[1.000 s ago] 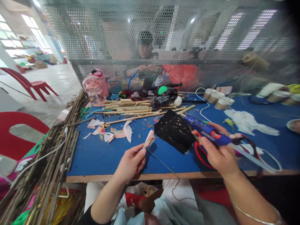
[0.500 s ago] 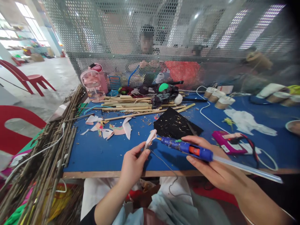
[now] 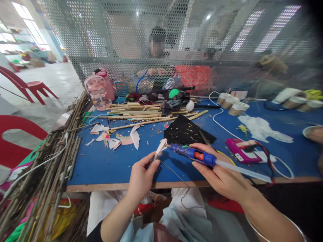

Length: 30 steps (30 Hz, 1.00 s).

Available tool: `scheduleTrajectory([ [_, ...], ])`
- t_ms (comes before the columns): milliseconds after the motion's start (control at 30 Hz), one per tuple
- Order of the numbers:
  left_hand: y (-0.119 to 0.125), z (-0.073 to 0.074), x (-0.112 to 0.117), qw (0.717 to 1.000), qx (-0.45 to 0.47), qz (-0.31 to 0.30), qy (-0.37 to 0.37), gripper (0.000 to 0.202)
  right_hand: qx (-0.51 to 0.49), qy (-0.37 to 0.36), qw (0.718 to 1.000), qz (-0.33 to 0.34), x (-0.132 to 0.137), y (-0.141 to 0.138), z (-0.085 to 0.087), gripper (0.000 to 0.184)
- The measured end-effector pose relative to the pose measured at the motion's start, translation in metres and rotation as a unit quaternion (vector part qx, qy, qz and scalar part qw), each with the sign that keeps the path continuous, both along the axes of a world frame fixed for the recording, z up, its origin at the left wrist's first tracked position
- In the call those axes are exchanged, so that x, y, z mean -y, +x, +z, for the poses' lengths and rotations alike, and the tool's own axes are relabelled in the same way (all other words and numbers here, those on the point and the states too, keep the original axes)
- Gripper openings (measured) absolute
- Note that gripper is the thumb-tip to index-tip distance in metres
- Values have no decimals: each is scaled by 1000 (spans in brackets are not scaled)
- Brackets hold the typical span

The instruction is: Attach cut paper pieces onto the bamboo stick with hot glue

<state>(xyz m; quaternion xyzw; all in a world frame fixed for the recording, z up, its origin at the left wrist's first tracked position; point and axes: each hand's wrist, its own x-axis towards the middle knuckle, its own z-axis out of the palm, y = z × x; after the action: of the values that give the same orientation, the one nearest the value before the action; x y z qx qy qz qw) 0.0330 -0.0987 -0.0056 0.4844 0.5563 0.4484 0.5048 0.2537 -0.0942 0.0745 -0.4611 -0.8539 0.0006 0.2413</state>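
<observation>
My left hand (image 3: 141, 176) pinches a thin wire stem tipped with a small pink and white paper piece (image 3: 160, 148), held up over the near edge of the blue table (image 3: 101, 164). The wire trails down toward my lap. My right hand (image 3: 220, 174) grips a blue glue gun (image 3: 194, 154) with an orange trigger and a clear glue stick (image 3: 242, 170) sticking out behind. The gun's nozzle points left and sits right against the paper piece.
A black sheet (image 3: 188, 133) lies behind the hands, paper scraps (image 3: 118, 138) to the left, bamboo sticks (image 3: 141, 116) farther back. A pink jug (image 3: 99, 90), paper cups (image 3: 233, 102), white tissue (image 3: 262, 129) and a magenta box (image 3: 241, 151) stand around. Twig bundles (image 3: 50, 168) line the left edge. People sit behind the mesh screen (image 3: 176, 43).
My right hand brought the glue gun down and left from above the black sheet until its nozzle met the paper piece. My left hand stayed nearly in place.
</observation>
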Motion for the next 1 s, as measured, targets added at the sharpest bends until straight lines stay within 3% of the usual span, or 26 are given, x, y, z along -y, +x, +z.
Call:
scheduleTrajectory([
  [400,-2,-1,-1,999,39,-22,-25,54,-12,8,1000,-13,0,3,-7,37],
  [633,-2,2,-1,997,63,-35,-33,57,-97,80,992,-20,2,20,-17,48],
  [767,-3,3,-1,996,66,-43,-38,58,-125,175,970,-116,-42,55,-11,59],
  [900,-5,4,-1,993,82,-66,-60,60,-28,88,981,-173,-117,100,-5,62],
  [1000,-7,6,-1,989,94,-96,-57,59,40,17,980,-197,-167,122,-18,59],
])
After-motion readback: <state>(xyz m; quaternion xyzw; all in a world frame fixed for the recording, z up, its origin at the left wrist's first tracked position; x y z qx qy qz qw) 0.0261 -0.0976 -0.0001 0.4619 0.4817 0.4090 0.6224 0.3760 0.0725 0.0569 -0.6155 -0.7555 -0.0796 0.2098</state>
